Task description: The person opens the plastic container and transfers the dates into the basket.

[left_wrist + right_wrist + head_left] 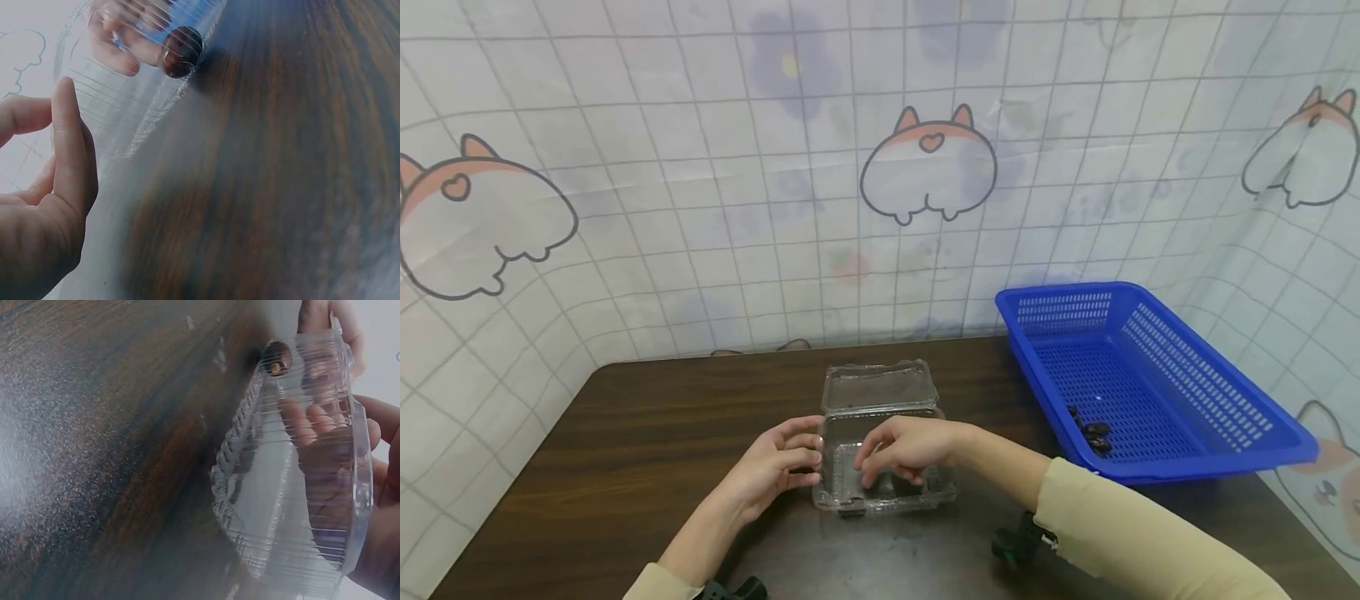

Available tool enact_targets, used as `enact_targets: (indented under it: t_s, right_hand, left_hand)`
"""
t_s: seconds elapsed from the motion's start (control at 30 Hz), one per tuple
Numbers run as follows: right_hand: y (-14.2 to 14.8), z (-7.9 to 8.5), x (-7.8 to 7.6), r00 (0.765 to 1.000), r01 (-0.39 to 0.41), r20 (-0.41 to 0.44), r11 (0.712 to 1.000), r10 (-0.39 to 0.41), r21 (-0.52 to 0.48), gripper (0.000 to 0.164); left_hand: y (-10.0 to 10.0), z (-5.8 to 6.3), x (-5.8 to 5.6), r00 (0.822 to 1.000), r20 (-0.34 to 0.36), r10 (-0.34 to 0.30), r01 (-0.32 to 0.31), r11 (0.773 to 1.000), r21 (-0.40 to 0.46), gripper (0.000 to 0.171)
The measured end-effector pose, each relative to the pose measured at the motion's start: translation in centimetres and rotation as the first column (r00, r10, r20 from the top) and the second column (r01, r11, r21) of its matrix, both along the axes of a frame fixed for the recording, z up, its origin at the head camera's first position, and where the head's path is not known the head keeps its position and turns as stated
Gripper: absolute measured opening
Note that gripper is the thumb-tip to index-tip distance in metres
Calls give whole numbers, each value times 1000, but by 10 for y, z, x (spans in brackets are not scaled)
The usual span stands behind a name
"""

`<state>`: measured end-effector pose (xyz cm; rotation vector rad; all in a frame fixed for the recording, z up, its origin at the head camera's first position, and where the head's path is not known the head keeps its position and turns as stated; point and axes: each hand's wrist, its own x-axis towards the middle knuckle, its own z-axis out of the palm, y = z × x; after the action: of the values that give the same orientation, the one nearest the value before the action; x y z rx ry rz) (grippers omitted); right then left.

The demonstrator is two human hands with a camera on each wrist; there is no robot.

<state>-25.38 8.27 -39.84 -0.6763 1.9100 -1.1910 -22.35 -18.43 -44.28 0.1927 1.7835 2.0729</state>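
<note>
A clear plastic clamshell box (pixel 887 505) stands on the table with its lid (pixel 880 387) folded back. My left hand (pixel 775 458) is at the box's left side, fingers spread and fingertips right at the rim. Inside the box hangs my right hand (pixel 913 442), palm down with loosely bent fingers. A glossy dark brown round piece (pixel 181 53) lies low at the box's front left corner; in the left wrist view a right fingertip overlaps it. The right wrist view shows the right fingers (pixel 300 425) through the ribbed wall, apart from the dark piece (pixel 276 359).
A blue perforated basket (pixel 1033 375) stands at the right of the dark wooden table (pixel 640 450), with several small dark pieces (pixel 1097 429) in its near left corner. Behind the table hangs a white checked cloth (pixel 775 250) with printed animals. A thin cord (pixel 793 343) shows at the back edge.
</note>
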Motion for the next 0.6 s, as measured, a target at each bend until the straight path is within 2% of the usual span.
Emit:
enact_targets:
  t_s: [0.6]
  right_hand:
    - [-7,0,3,998,-58,-30,996,60,62,23]
  left_hand:
    - [-2,2,-1,1000,2,-9,9,1000,3,63]
